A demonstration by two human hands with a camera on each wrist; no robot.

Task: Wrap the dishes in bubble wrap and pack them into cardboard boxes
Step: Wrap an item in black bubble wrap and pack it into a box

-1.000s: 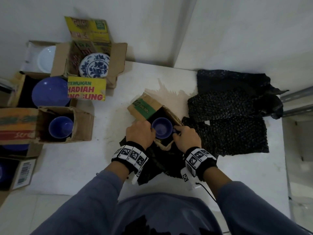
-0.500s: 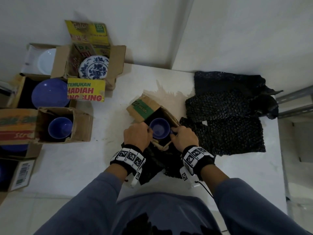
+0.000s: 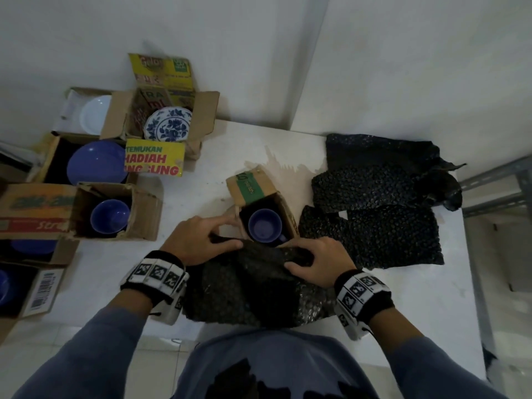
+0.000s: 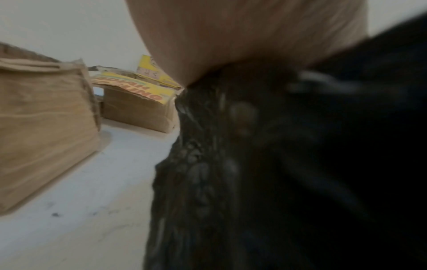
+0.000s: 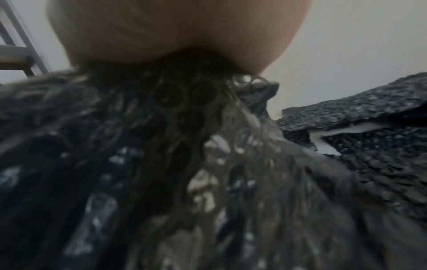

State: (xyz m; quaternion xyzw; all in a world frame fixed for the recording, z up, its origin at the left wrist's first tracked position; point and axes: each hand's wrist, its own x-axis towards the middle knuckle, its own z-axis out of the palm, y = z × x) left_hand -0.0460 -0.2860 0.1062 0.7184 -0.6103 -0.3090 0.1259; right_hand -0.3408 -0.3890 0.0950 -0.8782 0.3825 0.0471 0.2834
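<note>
A blue cup (image 3: 264, 225) stands in a small open cardboard box (image 3: 283, 210) at the middle of the white table (image 3: 449, 312). A sheet of black bubble wrap (image 3: 253, 286) lies bunched in front of the box, over its near edge. My left hand (image 3: 201, 240) pinches the sheet's upper left edge beside the box. My right hand (image 3: 318, 263) grips the sheet's upper right edge. In the left wrist view the black wrap (image 4: 265, 164) hangs under the hand (image 4: 242, 32); in the right wrist view the wrap (image 5: 184, 164) fills the lower part under the palm (image 5: 173, 27).
Spare black bubble wrap sheets (image 3: 380, 205) lie at the right. At the left stand open boxes with a blue cup (image 3: 110, 216), a blue plate (image 3: 96, 162), a patterned plate (image 3: 168, 124) and a white plate (image 3: 95, 113). A metal rack (image 3: 501, 185) borders the right.
Both hands have come off the box rim and taken hold of the black bubble wrap, drawing it up towards me. The cup stays in its box.
</note>
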